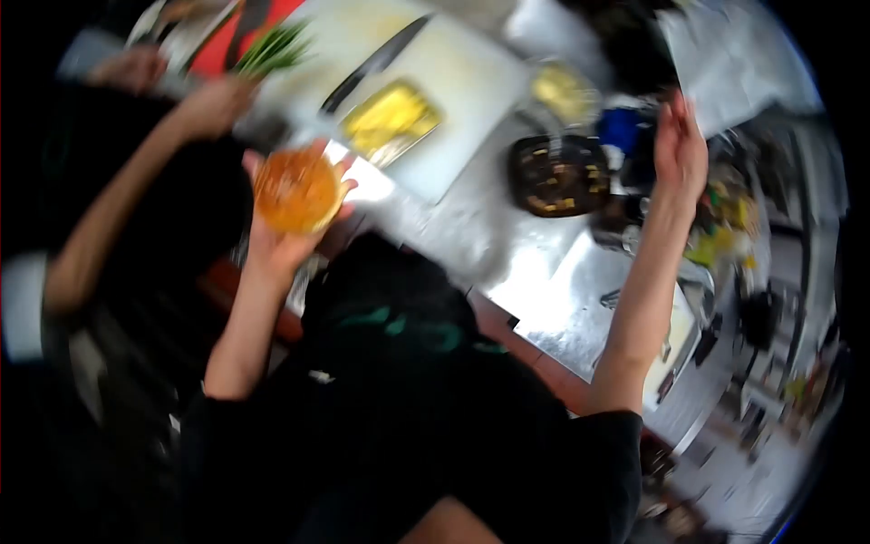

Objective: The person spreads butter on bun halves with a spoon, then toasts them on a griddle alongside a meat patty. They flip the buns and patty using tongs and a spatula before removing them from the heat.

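My left hand [276,247] is wrapped from below around a small round tub [299,192] with glossy orange contents, its fingertips showing at the rim. The tub is raised in front of the steel counter, left of my body. My right arm stretches far to the upper right. There my right hand [680,150] has its fingers extended, right at the edge of a white sheet-like surface [739,63]. Motion blurs the fingers. Below and left of that hand sits a dark bowl [559,175] with yellow pieces in it, close to a blue item [621,131].
A white cutting board [480,100] bears a knife [376,63] and a tray of yellow pieces [390,120]. Another clear container [564,91] with pale yellow contents stands beyond. At my left, a co-worker's hand [213,107] is by some green stalks [275,50]. The steel counter [544,281] runs rightward.
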Action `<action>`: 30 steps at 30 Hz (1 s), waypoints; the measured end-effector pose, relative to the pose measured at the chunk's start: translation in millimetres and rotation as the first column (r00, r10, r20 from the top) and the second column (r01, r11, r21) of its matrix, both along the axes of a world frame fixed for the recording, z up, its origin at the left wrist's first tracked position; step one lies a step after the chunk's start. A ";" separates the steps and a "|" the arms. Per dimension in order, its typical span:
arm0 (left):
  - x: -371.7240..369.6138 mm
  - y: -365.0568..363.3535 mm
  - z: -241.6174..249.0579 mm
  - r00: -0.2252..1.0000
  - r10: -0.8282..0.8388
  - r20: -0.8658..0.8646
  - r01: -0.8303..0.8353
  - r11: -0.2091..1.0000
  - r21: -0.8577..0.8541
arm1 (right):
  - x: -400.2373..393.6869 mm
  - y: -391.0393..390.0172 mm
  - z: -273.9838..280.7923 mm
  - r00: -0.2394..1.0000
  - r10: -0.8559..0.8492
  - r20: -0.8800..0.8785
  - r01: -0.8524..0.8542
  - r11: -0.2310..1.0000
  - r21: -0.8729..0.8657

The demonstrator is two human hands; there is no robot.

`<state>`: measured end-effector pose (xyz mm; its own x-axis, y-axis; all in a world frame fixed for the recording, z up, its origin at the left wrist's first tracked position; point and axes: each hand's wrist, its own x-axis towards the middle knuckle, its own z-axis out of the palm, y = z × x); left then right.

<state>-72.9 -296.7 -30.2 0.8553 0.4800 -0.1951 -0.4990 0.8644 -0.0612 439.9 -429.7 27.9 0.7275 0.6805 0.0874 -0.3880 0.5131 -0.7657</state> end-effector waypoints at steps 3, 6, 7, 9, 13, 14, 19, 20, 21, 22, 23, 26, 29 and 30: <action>-12.3 -9.6 -4.4 0.996 0.085 -0.032 -0.080 0.987 0.142 | -110.0 -34.3 -37.5 0.883 -0.138 0.448 0.361 0.809 -0.464; -14.6 -16.3 0.0 0.989 0.134 -0.068 -0.116 0.968 0.223 | -169.6 -76.4 -8.6 0.103 0.432 0.896 0.511 0.750 -0.421; -14.5 -19.2 0.8 0.991 0.113 -0.070 -0.093 0.965 0.245 | -197.3 -77.8 11.7 0.177 0.429 0.886 0.265 0.846 -0.463; -4.7 -21.0 1.4 0.995 0.090 -0.048 -0.075 0.964 0.255 | -267.2 -78.6 66.3 0.562 0.605 0.565 -0.207 0.764 -0.612; 9.6 -42.8 1.9 0.993 0.082 -0.088 -0.051 0.950 0.309 | -335.7 -51.7 68.0 0.158 0.635 0.756 -0.880 0.439 -0.184; 9.4 -46.9 1.5 0.948 0.140 -0.285 -0.018 0.919 0.393 | -360.2 -52.8 58.6 0.186 0.711 0.678 -0.935 0.340 -0.100; -0.4 -61.4 -15.4 0.993 0.064 -0.094 -0.041 0.974 0.225 | -370.7 -61.2 47.7 -0.180 0.862 0.474 -0.880 0.074 -0.469; -3.6 -61.8 -19.9 0.997 0.062 -0.036 -0.053 0.976 0.212 | -372.9 -66.3 39.9 -0.087 0.859 0.505 -0.852 0.199 -0.485; -5.1 -60.0 -23.1 0.998 0.065 0.026 -0.069 0.976 0.206 | -373.3 -66.1 39.8 -0.049 0.887 0.459 -0.865 0.191 -0.463; -6.2 -59.4 -23.7 0.998 0.059 0.024 -0.063 0.978 0.200 | -374.1 -66.2 39.5 -0.009 0.914 0.406 -0.881 0.185 -0.436; -7.2 -58.9 -22.7 0.996 0.080 -0.032 -0.071 0.976 0.207 | -373.4 -65.7 36.9 -0.002 0.917 0.398 -0.881 0.186 -0.434; -11.7 -53.7 -26.1 0.992 0.076 -0.104 -0.053 0.976 0.209 | -348.0 -56.7 22.3 -0.195 0.647 0.737 -0.411 0.628 -0.661; -18.5 -47.8 -29.0 0.990 0.112 -0.090 -0.093 0.977 0.193 | -283.7 -55.3 32.0 0.683 0.673 0.284 -0.500 0.714 -0.490; -19.3 -47.9 -28.4 0.991 0.101 -0.092 -0.082 0.980 0.183 | -263.1 -59.7 52.7 0.704 0.529 0.474 -0.188 0.782 -0.594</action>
